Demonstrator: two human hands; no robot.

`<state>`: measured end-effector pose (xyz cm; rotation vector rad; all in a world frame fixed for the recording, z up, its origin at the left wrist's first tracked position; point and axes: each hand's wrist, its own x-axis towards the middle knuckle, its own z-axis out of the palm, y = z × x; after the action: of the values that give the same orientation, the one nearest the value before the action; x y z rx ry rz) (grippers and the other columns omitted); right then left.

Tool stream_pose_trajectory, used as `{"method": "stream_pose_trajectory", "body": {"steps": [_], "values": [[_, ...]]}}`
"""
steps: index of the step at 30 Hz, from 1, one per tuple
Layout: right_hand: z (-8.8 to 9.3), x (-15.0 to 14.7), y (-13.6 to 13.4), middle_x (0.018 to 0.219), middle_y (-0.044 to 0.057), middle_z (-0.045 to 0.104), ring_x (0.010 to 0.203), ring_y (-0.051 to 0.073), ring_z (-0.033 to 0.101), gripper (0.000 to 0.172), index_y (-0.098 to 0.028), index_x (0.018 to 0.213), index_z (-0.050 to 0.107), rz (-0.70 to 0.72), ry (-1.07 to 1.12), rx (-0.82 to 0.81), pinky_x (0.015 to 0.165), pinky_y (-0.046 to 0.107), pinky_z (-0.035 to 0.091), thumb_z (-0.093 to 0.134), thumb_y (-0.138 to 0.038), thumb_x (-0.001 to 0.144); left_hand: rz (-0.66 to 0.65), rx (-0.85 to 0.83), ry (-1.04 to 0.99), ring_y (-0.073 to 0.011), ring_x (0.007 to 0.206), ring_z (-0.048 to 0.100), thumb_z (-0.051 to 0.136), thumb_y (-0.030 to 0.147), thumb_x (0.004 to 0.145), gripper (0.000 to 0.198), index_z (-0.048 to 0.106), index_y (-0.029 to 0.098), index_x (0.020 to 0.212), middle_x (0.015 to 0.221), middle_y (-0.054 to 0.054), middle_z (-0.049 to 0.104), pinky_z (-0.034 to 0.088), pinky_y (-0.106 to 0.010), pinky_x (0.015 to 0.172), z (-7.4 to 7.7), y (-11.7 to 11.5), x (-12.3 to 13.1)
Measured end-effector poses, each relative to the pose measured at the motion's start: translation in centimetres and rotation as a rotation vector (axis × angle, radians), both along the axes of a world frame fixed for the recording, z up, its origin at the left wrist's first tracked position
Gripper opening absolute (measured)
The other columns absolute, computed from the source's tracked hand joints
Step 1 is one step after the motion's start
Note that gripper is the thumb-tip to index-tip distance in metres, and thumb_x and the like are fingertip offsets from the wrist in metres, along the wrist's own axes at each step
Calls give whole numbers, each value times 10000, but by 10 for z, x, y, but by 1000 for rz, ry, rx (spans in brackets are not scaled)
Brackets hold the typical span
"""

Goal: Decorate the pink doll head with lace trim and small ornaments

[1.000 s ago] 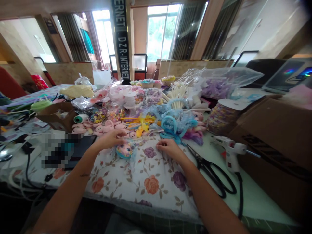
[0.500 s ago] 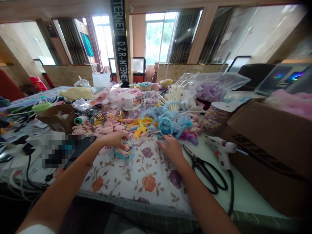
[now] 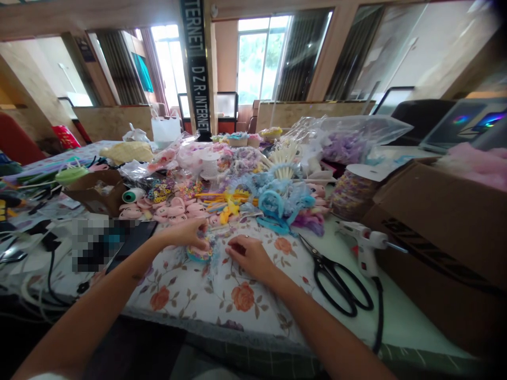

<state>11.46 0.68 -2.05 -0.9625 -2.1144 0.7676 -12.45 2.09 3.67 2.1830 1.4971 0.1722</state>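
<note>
My left hand (image 3: 192, 233) is closed on a small round craft piece (image 3: 199, 254) with blue, yellow and pink fluffy trim, holding it low over the flowered cloth (image 3: 186, 293). Pale bluish lace (image 3: 214, 253) trails from the piece's right side. Just to the right of it, my right hand (image 3: 251, 257) has its fingers drawn together over the cloth; whatever they may pinch is too small to make out. Light blue ribbon (image 3: 273, 224) lies in a loose heap beyond that hand. To its right, black-handled scissors (image 3: 336, 282) rest on the table with their tips pointing away.
A white glue gun (image 3: 364, 243) stands beside a large cardboard box (image 3: 431, 248) on the right. Behind my hands are pink plush pieces (image 3: 178, 211), yellow strips (image 3: 229, 211) and a spool of colourful trim (image 3: 352, 195). Cables (image 3: 49, 274) run along the left side.
My right hand has moved left and nearer, from beside the blue ribbon to close by the craft piece, and its fingers have drawn together. My left hand keeps its hold.
</note>
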Motion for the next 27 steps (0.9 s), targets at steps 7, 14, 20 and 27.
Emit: {"method": "stream_pose_trajectory", "body": {"steps": [7,14,20,27], "values": [[-5,-6,-2,721,9,637,624,128,564,248,-174,970,653,33,60,-173,608,256,452,665,-324,773,21,4,-77,-181,756,502,727,401,548,484,460,211,905,842,11,507,369,-268,629,-4,-7,-2],[-2,-7,-4,893,48,634,827,172,638,542,-174,1148,560,118,279,-410,765,320,519,747,-392,689,15,47,-193,-225,954,521,766,372,558,669,476,220,1142,1058,-47,524,436,-323,790,7,-24,-4],[14,0,-8,1183,99,593,1117,246,571,755,-249,1275,481,130,390,-438,926,394,473,809,-414,615,70,265,-496,-230,1057,525,795,371,607,737,474,270,1263,1150,-62,535,410,-360,939,42,-37,19],[29,27,-19,1074,49,652,939,240,638,602,-233,1096,590,-146,583,-376,781,343,534,816,-421,571,76,430,-900,-256,1080,546,811,430,604,693,523,244,1206,1181,-93,543,456,-356,911,17,-28,83]]}}
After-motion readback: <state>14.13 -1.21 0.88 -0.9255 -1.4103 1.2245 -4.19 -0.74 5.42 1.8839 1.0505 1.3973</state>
